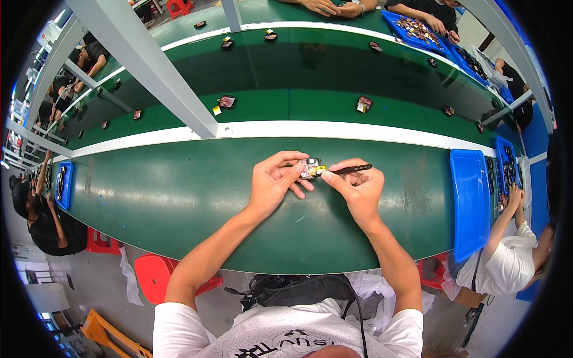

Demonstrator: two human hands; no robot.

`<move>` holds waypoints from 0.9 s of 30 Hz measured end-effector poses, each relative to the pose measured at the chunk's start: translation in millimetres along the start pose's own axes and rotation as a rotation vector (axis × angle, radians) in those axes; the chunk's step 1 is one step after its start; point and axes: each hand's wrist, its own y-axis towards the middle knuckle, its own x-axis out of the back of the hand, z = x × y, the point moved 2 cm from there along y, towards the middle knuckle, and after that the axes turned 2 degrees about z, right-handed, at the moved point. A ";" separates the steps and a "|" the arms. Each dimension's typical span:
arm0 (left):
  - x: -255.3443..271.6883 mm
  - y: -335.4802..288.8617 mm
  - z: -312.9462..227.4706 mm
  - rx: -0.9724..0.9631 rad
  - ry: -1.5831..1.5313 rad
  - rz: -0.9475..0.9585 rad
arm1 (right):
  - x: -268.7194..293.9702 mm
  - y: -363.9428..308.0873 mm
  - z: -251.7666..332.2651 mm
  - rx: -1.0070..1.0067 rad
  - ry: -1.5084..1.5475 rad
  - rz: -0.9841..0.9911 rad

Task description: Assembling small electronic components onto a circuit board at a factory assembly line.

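My left hand (276,182) is closed around the edge of a small electronic device (309,168) with a dark shell, shiny insides and a yellow patch. I hold it just above the green tabletop, near the middle. In my right hand (360,190) is a pair of black tweezers (355,169), gripped between thumb and fingers like a pen. Their tips point left at the yellow patch; whether they touch it is too small to tell. Parts of the device are hidden behind my left thumb and fingers.
Beyond a white rail (274,129), similar small devices (364,104) sit spaced along a green conveyor (289,107). A grey post (155,65) rises at left. A blue tray (469,203) lies at the table's right end, near a co-worker in white (504,259). A red stool (156,275) stands below left.
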 end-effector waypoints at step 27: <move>1.9 -0.6 -0.6 0.010 -0.002 -0.039 | -7.2 -4.5 9.1 0.265 -0.304 -0.038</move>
